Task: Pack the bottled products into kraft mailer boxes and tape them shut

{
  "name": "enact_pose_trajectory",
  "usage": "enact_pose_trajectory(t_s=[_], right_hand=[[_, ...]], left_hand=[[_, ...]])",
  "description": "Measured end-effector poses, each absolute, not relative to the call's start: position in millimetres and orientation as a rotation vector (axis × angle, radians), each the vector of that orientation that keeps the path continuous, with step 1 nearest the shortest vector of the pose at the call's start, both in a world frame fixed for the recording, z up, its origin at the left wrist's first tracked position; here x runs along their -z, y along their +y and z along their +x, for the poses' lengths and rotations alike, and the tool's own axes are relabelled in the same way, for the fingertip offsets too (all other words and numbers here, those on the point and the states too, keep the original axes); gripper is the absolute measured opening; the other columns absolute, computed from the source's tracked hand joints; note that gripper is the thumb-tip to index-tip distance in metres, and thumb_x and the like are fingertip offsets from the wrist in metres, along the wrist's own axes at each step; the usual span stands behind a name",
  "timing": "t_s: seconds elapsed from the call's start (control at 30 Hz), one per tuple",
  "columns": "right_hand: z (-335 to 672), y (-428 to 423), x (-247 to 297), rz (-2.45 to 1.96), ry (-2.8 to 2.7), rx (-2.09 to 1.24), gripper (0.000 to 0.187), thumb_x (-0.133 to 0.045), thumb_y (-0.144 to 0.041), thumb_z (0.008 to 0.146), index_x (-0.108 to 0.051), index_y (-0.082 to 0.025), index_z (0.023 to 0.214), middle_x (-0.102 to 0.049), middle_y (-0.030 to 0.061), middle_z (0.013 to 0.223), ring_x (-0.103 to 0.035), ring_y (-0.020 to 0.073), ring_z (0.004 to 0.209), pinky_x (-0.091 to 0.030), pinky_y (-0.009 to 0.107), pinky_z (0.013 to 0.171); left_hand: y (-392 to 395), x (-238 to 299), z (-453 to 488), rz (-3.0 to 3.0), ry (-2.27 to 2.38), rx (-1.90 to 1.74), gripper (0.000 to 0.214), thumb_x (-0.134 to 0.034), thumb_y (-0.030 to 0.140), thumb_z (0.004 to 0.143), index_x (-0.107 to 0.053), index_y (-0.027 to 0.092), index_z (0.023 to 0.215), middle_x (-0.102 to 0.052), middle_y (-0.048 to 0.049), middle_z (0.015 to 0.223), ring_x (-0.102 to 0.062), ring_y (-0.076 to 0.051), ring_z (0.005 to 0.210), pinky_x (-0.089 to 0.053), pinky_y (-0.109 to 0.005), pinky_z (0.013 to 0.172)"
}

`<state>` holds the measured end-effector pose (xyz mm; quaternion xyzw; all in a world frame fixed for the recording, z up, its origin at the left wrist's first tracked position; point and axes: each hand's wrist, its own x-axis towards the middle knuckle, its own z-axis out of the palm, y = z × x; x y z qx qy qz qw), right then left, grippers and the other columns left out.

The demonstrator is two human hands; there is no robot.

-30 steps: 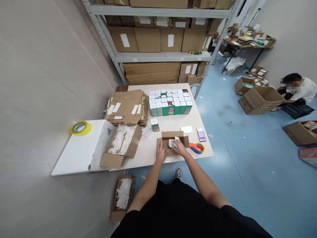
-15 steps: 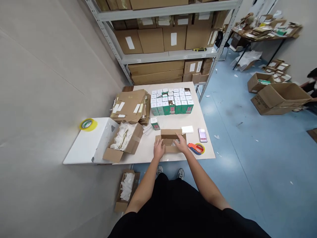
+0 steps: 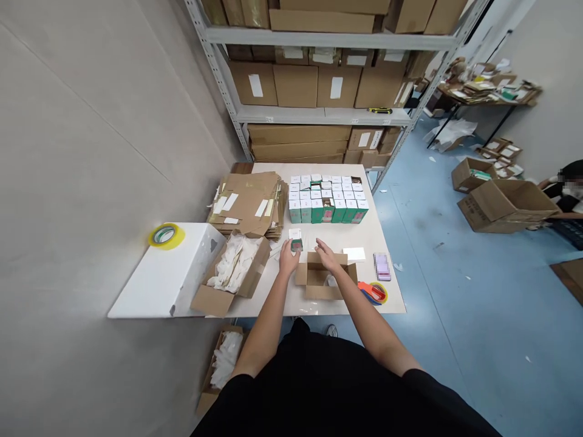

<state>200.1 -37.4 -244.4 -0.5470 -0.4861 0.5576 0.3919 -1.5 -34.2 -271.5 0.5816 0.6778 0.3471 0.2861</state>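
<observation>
My left hand (image 3: 288, 259) is closed around the lower end of a small green-and-white box (image 3: 296, 234), thumb on one side and fingers on the other. My right hand (image 3: 326, 255) is open, its fingers apart and holding nothing, above the far side of an open cardboard box (image 3: 323, 293). That box has its flaps folded out, and some clear material shows inside, partly hidden by my right forearm. Further back stand several rows of similar green-and-white boxes (image 3: 328, 209).
Flattened cardboard (image 3: 248, 194) is stacked at the left, behind a carton of white paper (image 3: 237, 264). Yellow tape (image 3: 166, 235) lies on a white block. An orange tape dispenser (image 3: 372, 292), purple items (image 3: 382, 267) and a white card (image 3: 354, 254) lie at right. Shelving (image 3: 319, 115) rises behind.
Both hands have left the open cardboard box's interior. My left hand has reached forward and taken hold of the small green-and-white box; my right has lifted and opened. The view has shifted.
</observation>
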Motion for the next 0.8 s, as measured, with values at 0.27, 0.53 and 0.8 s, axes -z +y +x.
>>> enact_pose_trajectory(t_s=[0.27, 0.53, 0.8], right_hand=[[135.0, 32.6, 265.3, -1.503, -0.881, -1.559, 0.06, -0.051, -0.053, 0.099, -0.051, -0.031, 0.155, -0.04, 0.0059, 0.168, -0.043, 0.0249, 0.153, -0.042, 0.049, 0.119], [72.3, 45.3, 289.5, -1.452, -0.791, -1.747, 0.049, -0.047, -0.053, 0.103, -0.061, -0.031, 0.145, -0.058, 0.0066, 0.155, -0.054, 0.0223, 0.144, -0.044, 0.045, 0.118], [68.9, 52.4, 300.9, -1.491, -0.859, -1.801, 0.049, -0.053, -0.051, 0.099, -0.064, -0.029, 0.141, -0.064, 0.0076, 0.147, -0.062, 0.0238, 0.133, -0.046, 0.045, 0.116]], left_hand=[[29.0, 302.2, -35.4, 1.476, 1.711, -0.897, 0.061, -0.062, 0.022, 0.089, -0.052, 0.017, 0.15, -0.053, -0.0157, 0.156, -0.046, -0.028, 0.147, -0.035, -0.041, 0.124], [54.4, 321.5, -58.2, 1.323, 1.854, -0.709, 0.05, -0.067, 0.034, 0.092, -0.062, 0.018, 0.14, -0.061, -0.0168, 0.147, -0.055, -0.029, 0.139, -0.042, -0.039, 0.116], [49.7, 313.3, -74.1, 1.298, 2.007, -0.764, 0.045, -0.075, 0.028, 0.087, -0.068, 0.023, 0.131, -0.07, -0.0126, 0.131, -0.067, -0.03, 0.12, -0.05, -0.04, 0.104]])
